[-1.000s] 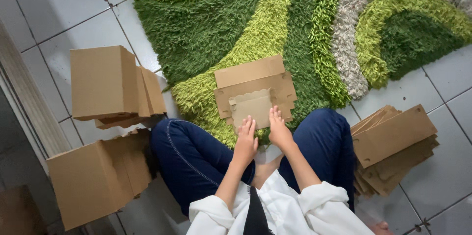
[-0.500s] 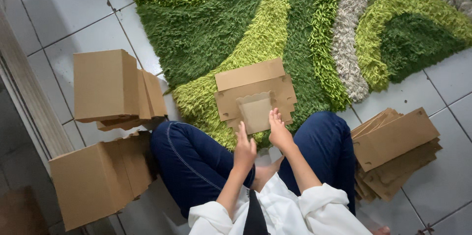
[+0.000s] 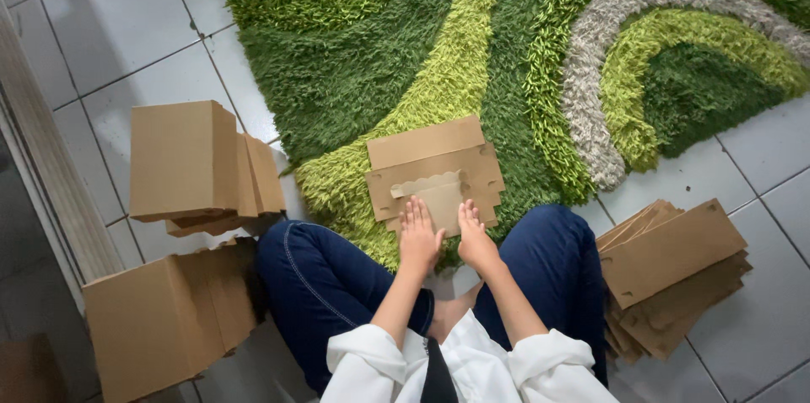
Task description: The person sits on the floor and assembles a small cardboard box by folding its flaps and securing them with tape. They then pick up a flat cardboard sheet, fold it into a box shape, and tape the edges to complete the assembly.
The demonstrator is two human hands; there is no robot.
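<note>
A flat die-cut cardboard box blank (image 3: 432, 168) lies on the green shaggy rug (image 3: 405, 57) in front of my crossed legs in blue jeans. A scalloped-edged flap is folded onto its near side. My left hand (image 3: 418, 236) and my right hand (image 3: 474, 238) rest palm down, side by side, on the near edge of the blank, pressing on it. Fingers of both hands lie flat and extended, gripping nothing.
Folded brown cardboard boxes (image 3: 198, 165) are stacked on the white tiled floor at my left, with another box (image 3: 164, 319) nearer. A pile of flat cardboard blanks (image 3: 671, 272) lies at my right. A wall or door edge (image 3: 42, 175) runs along the left.
Both hands have slid slightly toward me along the blank and now press its near edge. The view has shifted a little; the blank itself stays in place.
</note>
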